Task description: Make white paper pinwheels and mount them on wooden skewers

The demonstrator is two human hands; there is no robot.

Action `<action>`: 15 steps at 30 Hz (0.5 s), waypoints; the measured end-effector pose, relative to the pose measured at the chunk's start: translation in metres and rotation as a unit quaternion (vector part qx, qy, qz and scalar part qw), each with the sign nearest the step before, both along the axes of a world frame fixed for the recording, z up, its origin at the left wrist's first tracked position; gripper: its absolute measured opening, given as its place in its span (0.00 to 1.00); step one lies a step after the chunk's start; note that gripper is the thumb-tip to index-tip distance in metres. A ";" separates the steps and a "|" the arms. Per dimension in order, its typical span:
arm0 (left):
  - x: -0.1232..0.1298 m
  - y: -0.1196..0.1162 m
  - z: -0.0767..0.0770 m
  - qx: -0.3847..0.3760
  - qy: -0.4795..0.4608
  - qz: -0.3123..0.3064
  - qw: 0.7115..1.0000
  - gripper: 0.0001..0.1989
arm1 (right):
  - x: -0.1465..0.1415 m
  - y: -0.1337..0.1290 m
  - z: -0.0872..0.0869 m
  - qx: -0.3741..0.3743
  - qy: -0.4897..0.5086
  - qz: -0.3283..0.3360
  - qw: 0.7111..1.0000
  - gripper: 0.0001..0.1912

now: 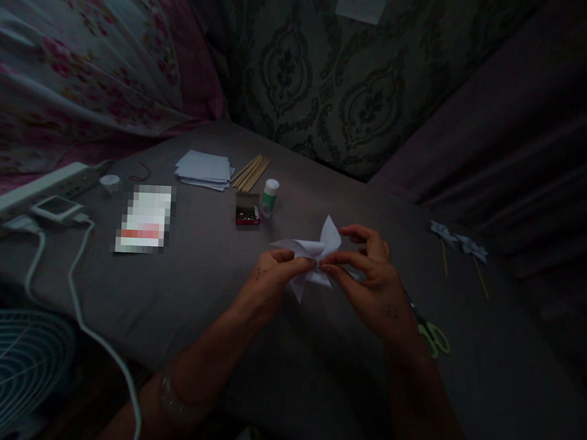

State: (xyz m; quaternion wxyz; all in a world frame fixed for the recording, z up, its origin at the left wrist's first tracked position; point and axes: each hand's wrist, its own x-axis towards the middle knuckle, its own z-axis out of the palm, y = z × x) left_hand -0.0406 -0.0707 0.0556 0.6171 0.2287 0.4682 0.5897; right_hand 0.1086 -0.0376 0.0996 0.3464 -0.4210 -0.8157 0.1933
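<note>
A white paper pinwheel (329, 238) is held in the air above the table, its points spread around a folded centre. My left hand (269, 274) grips it from the left, the thumb pressed near the middle. The thumb and index finger of my right hand (376, 282) pinch at the centre; whether a small pin is between them I cannot make out. Green-handled scissors (434, 339) lie beside my right wrist, blades partly hidden. Beyond the pinwheel are an open small box of metal pins (248, 213) and a white-capped glue bottle (270, 198).
A stack of white paper (204, 169) and several wooden sticks (251, 173) lie at the back. Two pinwheels on sticks (460, 243) rest at the right. On the left are a power strip (71, 184), a charger with cables (58, 208), a blurred-out card (145, 217) and a fan (14, 370).
</note>
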 end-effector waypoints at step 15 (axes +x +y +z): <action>0.001 0.000 0.002 0.016 -0.012 -0.010 1.000 0.08 | 0.001 0.001 0.000 -0.006 0.001 -0.003 1.000 0.04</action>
